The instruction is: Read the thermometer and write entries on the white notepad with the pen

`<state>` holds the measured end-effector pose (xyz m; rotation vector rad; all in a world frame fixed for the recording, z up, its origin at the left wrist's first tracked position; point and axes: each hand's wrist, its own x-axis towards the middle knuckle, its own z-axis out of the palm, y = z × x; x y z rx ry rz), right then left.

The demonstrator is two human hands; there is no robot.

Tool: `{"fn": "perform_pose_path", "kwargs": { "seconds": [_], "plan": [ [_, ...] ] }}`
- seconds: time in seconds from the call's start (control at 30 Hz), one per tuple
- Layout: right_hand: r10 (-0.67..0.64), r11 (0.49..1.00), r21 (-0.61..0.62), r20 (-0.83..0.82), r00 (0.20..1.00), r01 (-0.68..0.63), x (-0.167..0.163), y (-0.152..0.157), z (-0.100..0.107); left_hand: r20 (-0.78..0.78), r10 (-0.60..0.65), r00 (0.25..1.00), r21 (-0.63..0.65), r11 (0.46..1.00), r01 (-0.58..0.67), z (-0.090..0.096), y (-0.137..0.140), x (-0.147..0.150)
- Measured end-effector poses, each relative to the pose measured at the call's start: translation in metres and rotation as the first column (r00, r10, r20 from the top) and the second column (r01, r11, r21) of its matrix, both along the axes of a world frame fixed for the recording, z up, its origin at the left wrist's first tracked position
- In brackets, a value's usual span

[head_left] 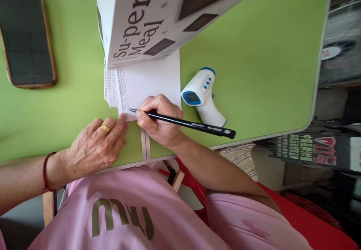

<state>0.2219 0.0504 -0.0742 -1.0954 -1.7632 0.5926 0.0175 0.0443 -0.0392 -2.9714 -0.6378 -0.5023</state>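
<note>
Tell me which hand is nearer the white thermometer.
Right. The right hand, gripping a black pencil, sits just left of the thermometer; the left hand rests farther left, at the paper's corner.

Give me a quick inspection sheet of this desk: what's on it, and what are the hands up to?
Surface: green table, pale rim, seam in front of the person.
Job's things: black pencil with its tip on white paper; printed sheets stick out under the paper's left edge.
Clutter: white box marked "Su-per Meal" lying over the paper's far end; white and blue thermometer right of the paper; phone, screen dark, far left.
Hands: right hand grips the pencil; left hand, with a gold ring, lies flat, fingertips on the paper's near corner.
Cables: nothing seen.
Surroundings: fan and printed signs beyond the table's right edge.
</note>
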Motion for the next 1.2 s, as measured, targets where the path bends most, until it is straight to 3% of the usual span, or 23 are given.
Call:
{"fn": "perform_pose_path", "kwargs": {
  "seconds": [0.5,0.87,1.2],
  "plan": [
    [-0.033,0.999,0.001,0.021,0.999,0.033,-0.0007,-0.0005,0.0003,-0.006,-0.001,1.0,0.012,1.0,0.001,-0.0007,0.0,0.0009],
    [0.012,1.0,-0.002,-0.035,0.999,-0.012,0.0021,-0.0005,-0.0012,0.015,0.002,1.0,0.011,1.0,-0.003,-0.0007,0.0009,0.0005],
    [-0.029,1.0,-0.007,0.037,0.999,0.029,-0.0002,-0.0011,0.0004,0.007,-0.001,1.0,0.002,1.0,0.001,0.0005,0.0003,0.0004]
  ]
}}
